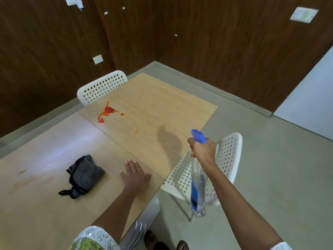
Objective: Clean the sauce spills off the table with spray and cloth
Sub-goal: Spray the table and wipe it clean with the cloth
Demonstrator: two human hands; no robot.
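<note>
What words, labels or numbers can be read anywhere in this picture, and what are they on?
No text can be read.
Spray bottle, held in the right hand: blue label, print too blurred to read.
Paper notice on the wooden wall: faint marks, too small and blurred.
Wall socket: no writing legible.
Dark cloth on the table: no label visible.

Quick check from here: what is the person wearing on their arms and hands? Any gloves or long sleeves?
No gloves; both the left hand and right hand are bare, as are the forearms. Short white sleeves show at the bottom edge, the left sleeve with a silvery and green pattern.
</note>
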